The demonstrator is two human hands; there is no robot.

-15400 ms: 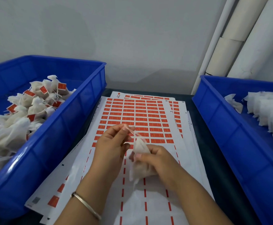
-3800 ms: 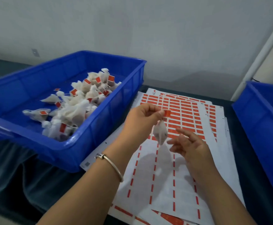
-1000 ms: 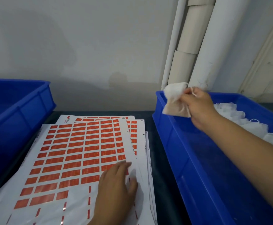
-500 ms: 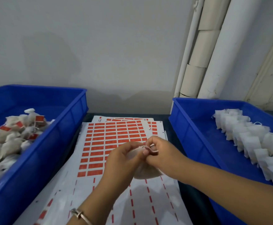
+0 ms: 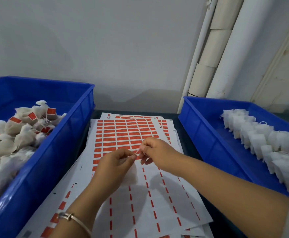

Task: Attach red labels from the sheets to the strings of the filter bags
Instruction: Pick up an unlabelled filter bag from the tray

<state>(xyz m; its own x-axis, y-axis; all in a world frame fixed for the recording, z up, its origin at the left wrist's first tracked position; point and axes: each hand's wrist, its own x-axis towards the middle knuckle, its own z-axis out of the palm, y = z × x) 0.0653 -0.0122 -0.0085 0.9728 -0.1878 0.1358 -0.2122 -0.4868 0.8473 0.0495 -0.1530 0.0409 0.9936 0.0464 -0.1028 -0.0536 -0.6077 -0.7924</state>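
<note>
Between two blue plastic bins (image 5: pixel 58 152), we work over white label sheets (image 5: pixel 157 194).
Left hand (image 5: pixel 112 169) and right hand (image 5: pixel 155 150) pinch the thin white string (image 5: pixel 135 153); we should draw it taut.

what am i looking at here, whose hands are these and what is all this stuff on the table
This is one picture from a camera worn on a person's head, looking down at their own two bare hands; there is no machine. The left hand and right hand pinch a thin white string between their fingers, above white sheets of red rectangular labels. The blue plastic bin on the left holds white filter bags already labelled red. The blue plastic bin on the right holds plain white filter bags.
</note>
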